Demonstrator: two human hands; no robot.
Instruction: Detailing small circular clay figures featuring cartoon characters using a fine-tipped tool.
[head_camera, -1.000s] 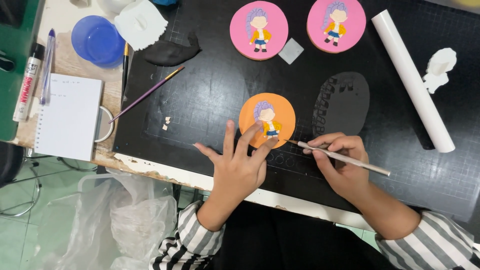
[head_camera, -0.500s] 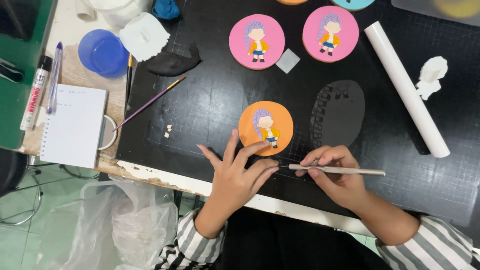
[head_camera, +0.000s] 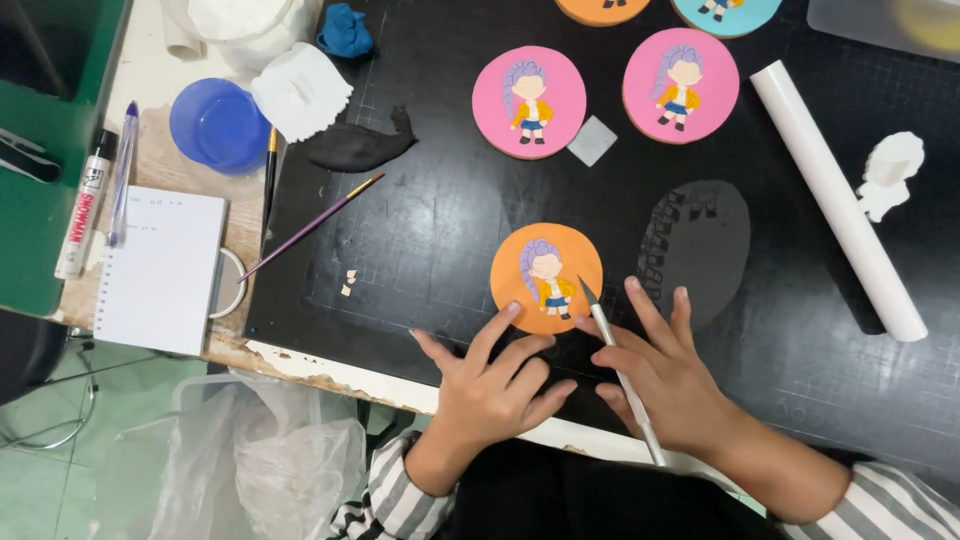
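Observation:
An orange round disc (head_camera: 546, 277) with a small purple-haired figure on it lies on the black cutting mat (head_camera: 440, 230). My left hand (head_camera: 492, 381) rests flat on the mat just below the disc, fingers spread, fingertips touching its lower edge. My right hand (head_camera: 668, 380) holds a thin silver craft knife (head_camera: 620, 365) whose blade tip points up to the disc's right edge. A flat black rolled-out oval (head_camera: 700, 245) with cut-out notches lies right of the disc.
Two pink figure discs (head_camera: 528, 100) (head_camera: 680, 85) lie further back, beside a small grey square (head_camera: 592, 140). A white roller (head_camera: 835, 195), white clay piece (head_camera: 888, 172), black clay lump (head_camera: 355, 145), paintbrush (head_camera: 310, 228), blue cup (head_camera: 220, 125), notepad (head_camera: 160, 268), pen and marker surround them.
My right hand has turned the knife from lying sideways to pointing upward at the disc's right edge. My left hand slid slightly lower, off the disc's face.

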